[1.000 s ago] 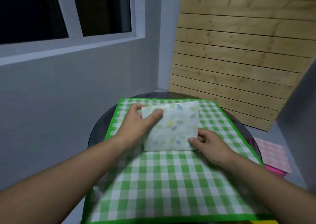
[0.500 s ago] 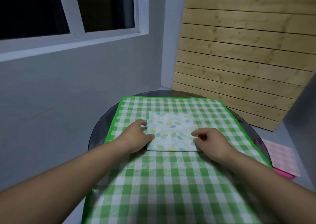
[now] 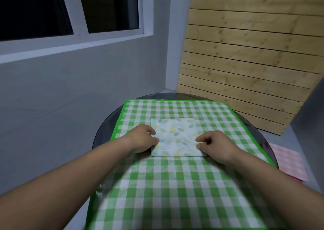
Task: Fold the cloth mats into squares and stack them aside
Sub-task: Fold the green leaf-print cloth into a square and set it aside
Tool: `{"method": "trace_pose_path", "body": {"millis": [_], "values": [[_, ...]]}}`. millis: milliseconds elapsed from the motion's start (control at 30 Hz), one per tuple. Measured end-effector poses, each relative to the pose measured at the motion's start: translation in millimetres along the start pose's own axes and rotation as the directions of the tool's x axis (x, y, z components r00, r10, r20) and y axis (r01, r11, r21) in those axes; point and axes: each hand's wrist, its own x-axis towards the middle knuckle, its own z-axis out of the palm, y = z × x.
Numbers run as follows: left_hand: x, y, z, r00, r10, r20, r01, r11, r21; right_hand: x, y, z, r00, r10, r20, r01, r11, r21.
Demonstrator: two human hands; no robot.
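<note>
Just one leaf-print mat [image 3: 175, 136]; one tablecloth [image 3: 168, 186]

We see folded square leaf-print cloth mat [image 3: 176, 136] flat on green-and-white checked cloth [image 3: 175, 186] over round dark glass table [image 3: 105, 133]. Our left hand [image 3: 142, 138] pinches mat's left edge, right hand [image 3: 215, 146] its right edge, fingers curled. Pink checked cloth [image 3: 287, 161] lies off table, right. Pale wooden slat panel [image 3: 245, 54] behind.

Counted, kind by kind

Three cloth mats: one folded leaf-print mat [image 3: 177, 136], one green checked mat [image 3: 175, 186], one pink checked mat [image 3: 289, 161]. Two hands: left hand [image 3: 140, 138], right hand [image 3: 217, 145]. One round glass table [image 3: 105, 129]. One slatted wooden panel [image 3: 254, 54].
</note>
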Motion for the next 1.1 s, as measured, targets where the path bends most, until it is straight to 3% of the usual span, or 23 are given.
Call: {"method": "trace_pose_path", "body": {"millis": [500, 733, 800, 900, 967, 1100], "values": [[-7, 4, 6, 1.0, -0.008, 0.022, 0.003, 0.981, 0.195, -3, -6, 3, 0.999, -0.017, 0.043, 0.021, 0.996, -0.084], [-16, 13, 13, 0.999, 0.052, -0.005, -0.045, 0.908, 0.416, -5, -6, 6, 0.999, -0.013, 0.037, 0.017, 0.995, -0.099], [-19, 11, 20, 0.985, 0.164, -0.052, -0.113, 0.846, 0.521, -5, -6, 7, 0.999, -0.013, 0.045, 0.018, 0.995, -0.1], [-20, 2, 35, 0.949, 0.305, 0.085, -0.299, 0.774, 0.558, -6, -7, 7, 0.999, -0.015, 0.05, 0.02, 0.994, -0.105], [-17, -7, 44, 0.944, 0.271, 0.187, -0.329, 0.76, 0.56, -6, -7, 7, 0.999, -0.017, 0.05, 0.023, 0.994, -0.111], [-11, -18, 52, 0.945, 0.253, 0.209, -0.328, 0.735, 0.593, -10, -7, 14, 0.999, -0.017, -0.027, 0.011, 0.98, -0.198]]}}
